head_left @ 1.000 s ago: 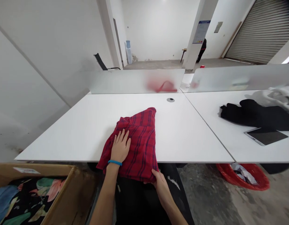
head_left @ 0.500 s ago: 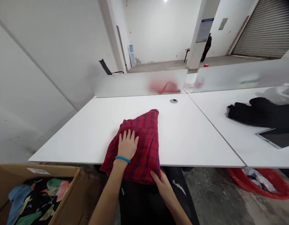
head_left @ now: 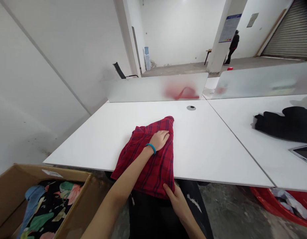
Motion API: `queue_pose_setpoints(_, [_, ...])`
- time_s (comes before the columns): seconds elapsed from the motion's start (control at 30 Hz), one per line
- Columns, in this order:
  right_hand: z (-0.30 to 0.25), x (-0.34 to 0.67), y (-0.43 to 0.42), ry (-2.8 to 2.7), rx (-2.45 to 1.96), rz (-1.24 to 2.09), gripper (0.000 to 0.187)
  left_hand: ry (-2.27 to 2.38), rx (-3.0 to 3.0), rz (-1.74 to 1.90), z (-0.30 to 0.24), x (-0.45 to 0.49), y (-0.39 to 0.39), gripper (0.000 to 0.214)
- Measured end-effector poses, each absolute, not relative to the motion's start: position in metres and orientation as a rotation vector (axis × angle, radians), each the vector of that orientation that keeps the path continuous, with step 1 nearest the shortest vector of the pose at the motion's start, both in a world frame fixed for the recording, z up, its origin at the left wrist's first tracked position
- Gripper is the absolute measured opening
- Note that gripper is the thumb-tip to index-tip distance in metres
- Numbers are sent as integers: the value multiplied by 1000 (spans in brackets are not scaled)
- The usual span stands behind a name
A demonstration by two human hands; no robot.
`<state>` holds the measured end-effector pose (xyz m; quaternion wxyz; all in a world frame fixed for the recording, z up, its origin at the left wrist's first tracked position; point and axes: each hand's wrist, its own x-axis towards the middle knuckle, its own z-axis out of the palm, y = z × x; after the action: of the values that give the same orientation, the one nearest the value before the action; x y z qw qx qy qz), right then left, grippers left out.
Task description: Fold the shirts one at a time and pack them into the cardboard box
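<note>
A folded red plaid shirt [head_left: 143,162] with dark blue lines lies on the white table [head_left: 208,146], its lower part hanging over the front edge above my lap. My left hand [head_left: 160,139], with a blue band at the wrist, rests flat on the upper right of the cloth, fingers stretched toward its right edge. At the shirt's lower right corner, my right hand [head_left: 174,197] pinches the fabric, thumb on top and the other fingers underneath, partly hidden.
An open cardboard box [head_left: 86,186] of clothes stands at lower left. To the right lie a black garment [head_left: 285,124] and a tablet [head_left: 302,153]; a red-lined basket [head_left: 265,202] sits below. A frosted divider [head_left: 143,88] borders the table. Far back stands a person [head_left: 233,46].
My left hand has slid rightward and slightly up across the shirt, toward its right edge. My right hand keeps its hold on the corner. The view has shifted slightly left.
</note>
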<state>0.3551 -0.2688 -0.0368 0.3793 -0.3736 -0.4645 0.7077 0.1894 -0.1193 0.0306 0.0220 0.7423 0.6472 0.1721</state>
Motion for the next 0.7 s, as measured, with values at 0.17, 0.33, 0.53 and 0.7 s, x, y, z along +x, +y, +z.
queue_pose_setpoints(0.17, [-43,359,-277,-1034,-1060,1868,51,2446,2028,732,44,123,-124,51])
queue_pose_setpoints(0.33, [-59,350,-290,-763,-1135,1935,56,2548,1729,299,31,80,-146,75])
queue_pose_setpoints(0.53, [-35,338,-295,-862,-1129,1897,60,2445,1736,210,30,87,-148,63])
queue_pose_setpoints(0.7, [-23,347,-296,-853,-1180,1850,48,2225,1678,87,48,80,-133,61])
